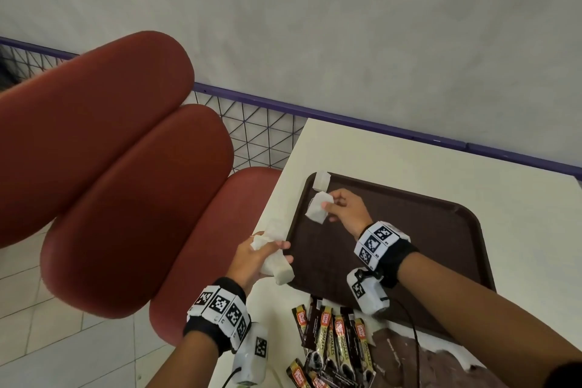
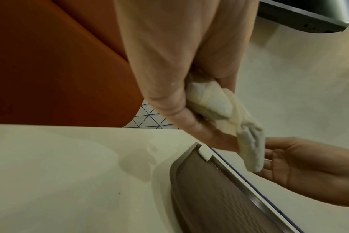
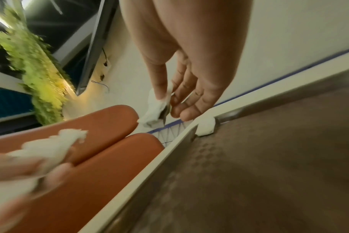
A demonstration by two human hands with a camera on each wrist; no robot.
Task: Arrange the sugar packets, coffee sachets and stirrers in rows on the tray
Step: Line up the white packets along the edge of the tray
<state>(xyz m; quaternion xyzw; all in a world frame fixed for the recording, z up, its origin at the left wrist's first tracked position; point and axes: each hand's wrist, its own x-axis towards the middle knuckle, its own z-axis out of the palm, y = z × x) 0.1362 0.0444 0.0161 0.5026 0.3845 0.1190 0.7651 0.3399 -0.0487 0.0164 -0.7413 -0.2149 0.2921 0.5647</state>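
A dark brown tray (image 1: 434,230) lies on the cream table (image 1: 519,186). One white sugar packet (image 1: 322,180) sits in the tray's far left corner, also seen from the right wrist as a sugar packet (image 3: 206,126). My right hand (image 1: 341,208) pinches another white packet (image 1: 318,207) just above the tray near that corner. My left hand (image 1: 258,257), at the table's left edge beside the tray, grips a bunch of white packets (image 1: 277,263). Several brown-and-gold coffee sachets (image 1: 333,340) lie in a heap in front of the tray. No stirrers show.
A red padded seat (image 1: 126,186) stands left of the table. A purple rail with wire mesh (image 1: 261,135) runs behind the table along a grey wall. Torn brown paper (image 1: 409,353) lies by the sachets. A cable (image 1: 415,346) trails from my right wrist.
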